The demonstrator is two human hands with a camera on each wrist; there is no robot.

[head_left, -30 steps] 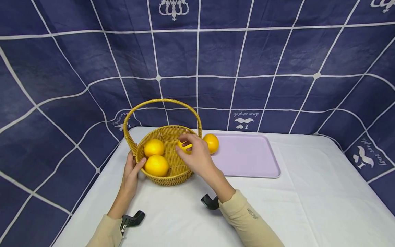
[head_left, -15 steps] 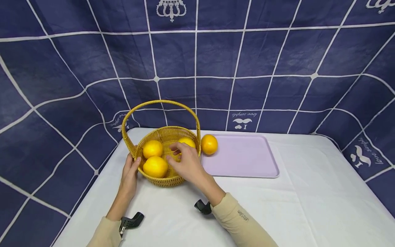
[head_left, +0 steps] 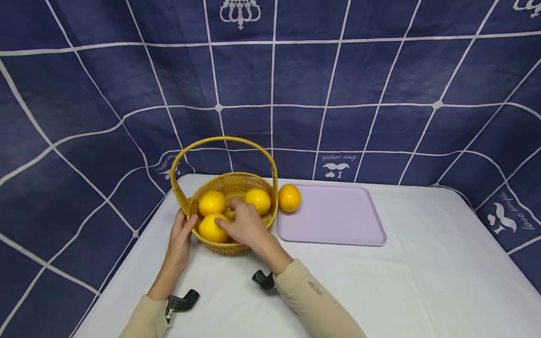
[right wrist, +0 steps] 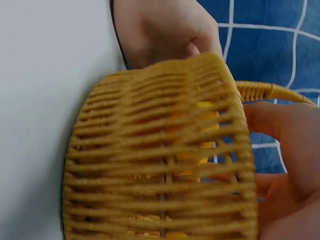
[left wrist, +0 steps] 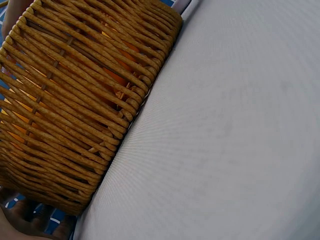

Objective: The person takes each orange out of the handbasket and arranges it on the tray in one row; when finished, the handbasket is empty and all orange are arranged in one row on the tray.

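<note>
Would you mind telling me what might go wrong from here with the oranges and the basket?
1. The right hand reaches over the front orange; its wrist crosses the basket rim and may tip it, though the left hand steadies the side.
2. The front orange lies close beside two others; lifting it could jostle them.
3. The orange on the tray sits at the tray edge and might roll.

Staged tabletop set; blue checked backdrop cloth (head_left: 296, 70) behind white-clothed table (head_left: 422, 291)

Backdrop cloth (head_left: 296, 70): mirrored "I love simple" print with moustache motif at 12 o'clock behind tray, repeated at 3 o'clock; sleeve (head_left: 314, 288) lettering illegible.
</note>
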